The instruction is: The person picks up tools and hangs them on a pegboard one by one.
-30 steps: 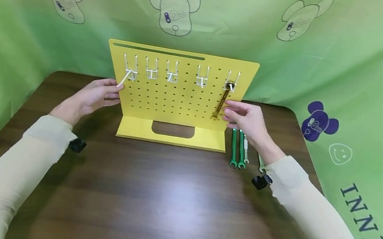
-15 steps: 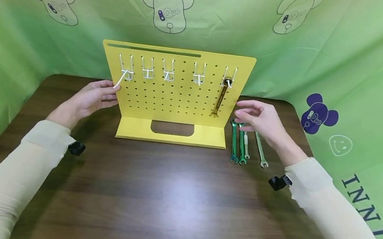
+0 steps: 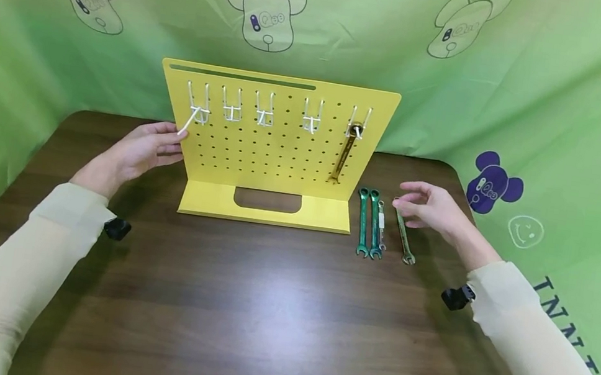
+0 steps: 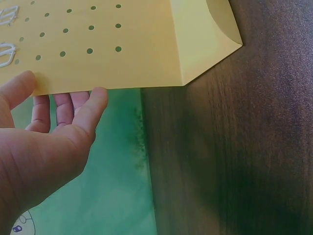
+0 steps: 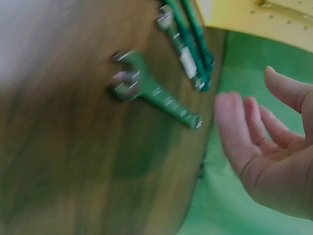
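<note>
My left hand (image 3: 141,152) holds the left edge of an upright yellow pegboard (image 3: 256,179). In the left wrist view the thumb overlaps the front of the board, with several fingers behind its edge. On the board's rightmost white hook hangs a gold-brown wrench (image 3: 344,155). My right hand (image 3: 435,211), loosely bent and holding nothing, hovers beside the upper end of a green wrench (image 3: 404,238). A gap separates hand and wrench in the right wrist view (image 5: 166,103). Left of it lie two darker green wrenches (image 3: 362,226) and a small silver wrench (image 3: 381,219) with a white label.
Several other white wire hooks (image 3: 311,124) line the board's upper part; the leftmost hook (image 3: 190,121) juts toward my left thumb. The board's base (image 3: 209,198) stands on a dark wooden table (image 3: 241,305). A green patterned cloth (image 3: 351,50) hangs behind and beside the table.
My right hand has left the area by the hanging wrench and moved right and down, to the green wrench lying apart. The left hand stays on the board's edge.
</note>
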A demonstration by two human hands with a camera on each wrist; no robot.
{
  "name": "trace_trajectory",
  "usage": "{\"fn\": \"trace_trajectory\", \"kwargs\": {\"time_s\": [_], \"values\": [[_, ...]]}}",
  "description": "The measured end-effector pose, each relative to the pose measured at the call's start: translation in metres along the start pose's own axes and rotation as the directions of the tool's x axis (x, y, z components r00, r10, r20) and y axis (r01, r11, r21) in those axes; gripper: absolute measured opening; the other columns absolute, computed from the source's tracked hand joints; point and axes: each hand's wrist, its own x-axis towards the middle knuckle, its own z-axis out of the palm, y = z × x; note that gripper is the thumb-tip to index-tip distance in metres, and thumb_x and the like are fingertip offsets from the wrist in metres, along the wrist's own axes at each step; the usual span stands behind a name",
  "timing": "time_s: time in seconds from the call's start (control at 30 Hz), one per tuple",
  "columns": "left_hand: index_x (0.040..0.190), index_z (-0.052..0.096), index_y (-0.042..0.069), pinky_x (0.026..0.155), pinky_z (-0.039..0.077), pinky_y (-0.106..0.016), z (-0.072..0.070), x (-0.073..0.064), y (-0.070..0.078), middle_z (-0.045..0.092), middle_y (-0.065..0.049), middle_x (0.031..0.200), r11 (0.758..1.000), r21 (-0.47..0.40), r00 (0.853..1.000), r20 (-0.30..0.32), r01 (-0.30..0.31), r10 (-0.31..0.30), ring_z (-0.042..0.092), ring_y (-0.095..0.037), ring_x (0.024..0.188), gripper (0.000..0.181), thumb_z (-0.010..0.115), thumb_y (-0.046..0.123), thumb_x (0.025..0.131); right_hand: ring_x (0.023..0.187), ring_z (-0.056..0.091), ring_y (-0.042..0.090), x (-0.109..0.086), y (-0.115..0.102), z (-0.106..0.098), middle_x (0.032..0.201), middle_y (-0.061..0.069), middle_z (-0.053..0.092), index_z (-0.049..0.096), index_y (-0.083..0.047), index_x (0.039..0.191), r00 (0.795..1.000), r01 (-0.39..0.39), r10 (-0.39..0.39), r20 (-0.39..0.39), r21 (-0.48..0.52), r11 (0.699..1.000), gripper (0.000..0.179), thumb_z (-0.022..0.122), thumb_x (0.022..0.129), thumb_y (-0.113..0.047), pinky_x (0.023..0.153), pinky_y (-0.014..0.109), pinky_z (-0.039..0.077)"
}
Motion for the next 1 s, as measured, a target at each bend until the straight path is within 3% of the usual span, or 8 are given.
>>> {"fn": "trace_trajectory", "kwargs": {"time_s": [0.13,0.27,0.43,0.57,0.73,1.0], "values": [[0.112,0.054,0.005,0.118,0.035,-0.049,0.000,0.003,-0.002,0.067,-0.001,0.102,1.000,0.005,1.000,0.005,0.014,-0.014,0.065,-0.017,0.099,0.024,0.067,0.020,0.099,0.120,0.057,0.039,0.001,0.020,-0.003,0.141,0.030,0.045,0.029,0.004,0.155,0.999,-0.043,0.045,0.030,-0.056,0.998,0.077,0.071,0.098,-0.027,0.096,0.052,0.056],[0.111,0.054,0.005,0.117,0.035,-0.049,-0.002,0.002,-0.003,0.067,-0.001,0.101,1.000,0.003,1.000,-0.016,0.010,-0.010,0.065,-0.017,0.097,0.022,0.067,0.020,0.100,0.124,0.051,0.043,0.005,0.032,-0.002,0.145,0.032,0.038,0.023,0.003,0.157,0.993,-0.079,0.082,0.084,-0.037,0.996,0.084,0.073,0.097,-0.028,0.095,0.054,0.056],[0.111,0.055,0.005,0.118,0.035,-0.049,-0.004,0.001,-0.001,0.066,-0.001,0.103,1.000,-0.002,1.000,-0.010,0.004,-0.004,0.064,-0.017,0.099,0.022,0.067,0.020,0.100,0.110,0.055,0.029,0.009,0.042,-0.003,0.141,0.030,0.036,0.016,0.002,0.159,0.986,-0.122,0.121,0.110,0.002,0.992,0.094,0.077,0.094,-0.028,0.084,0.046,0.062],[0.112,0.054,0.004,0.118,0.035,-0.049,-0.002,0.003,0.001,0.067,-0.001,0.103,1.000,-0.010,1.000,-0.002,0.011,-0.011,0.065,-0.018,0.099,0.024,0.068,0.020,0.099,0.094,0.057,0.018,0.012,0.049,-0.004,0.129,0.021,0.040,0.021,0.001,0.158,0.985,-0.155,0.152,0.087,0.035,0.987,0.092,0.079,0.091,-0.025,0.078,0.042,0.063],[0.114,0.053,0.004,0.118,0.034,-0.049,-0.003,0.004,0.002,0.067,-0.001,0.103,1.000,0.001,1.000,0.004,0.007,-0.007,0.065,-0.017,0.099,0.027,0.068,0.020,0.099,0.083,0.057,0.016,0.016,0.053,0.003,0.114,0.014,0.039,0.035,-0.003,0.151,0.988,-0.146,0.146,0.041,-0.022,0.989,0.084,0.084,0.087,-0.024,0.069,0.036,0.064],[0.109,0.057,0.007,0.114,0.041,-0.043,-0.007,0.000,-0.002,0.066,-0.002,0.101,0.999,-0.047,1.000,0.000,0.008,-0.008,0.065,-0.017,0.097,0.017,0.066,0.017,0.100,0.077,0.059,0.016,0.019,0.047,0.008,0.106,0.014,0.046,0.037,-0.002,0.148,0.989,-0.141,0.143,0.023,-0.070,0.988,0.080,0.084,0.087,-0.020,0.064,0.035,0.063]]}}
